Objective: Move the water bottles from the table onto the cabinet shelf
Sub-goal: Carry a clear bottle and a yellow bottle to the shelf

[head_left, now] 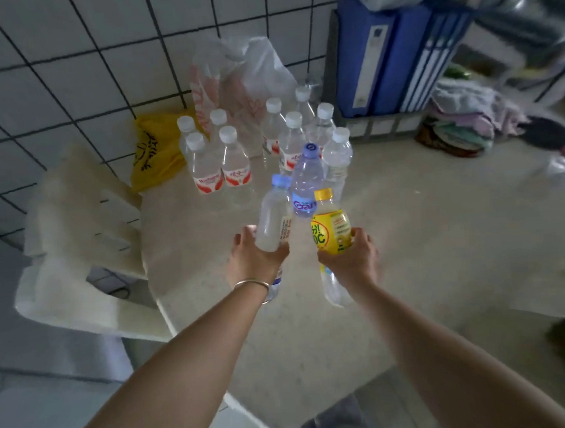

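While both caps tilt away, left hand [255, 257] grips cloudy bottle [272, 219], right hand [351, 259] yellow-labelled bottle [330, 230].

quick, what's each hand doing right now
Left hand: closed round the cloudy bottle.
Right hand: closed round the yellow bottle.

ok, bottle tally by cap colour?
White-cap bottles: 9
Blue-cap bottles: 2
Yellow-cap bottle: 1
Cap-hidden bottles, under left hand and right hand: 2
Total: 14
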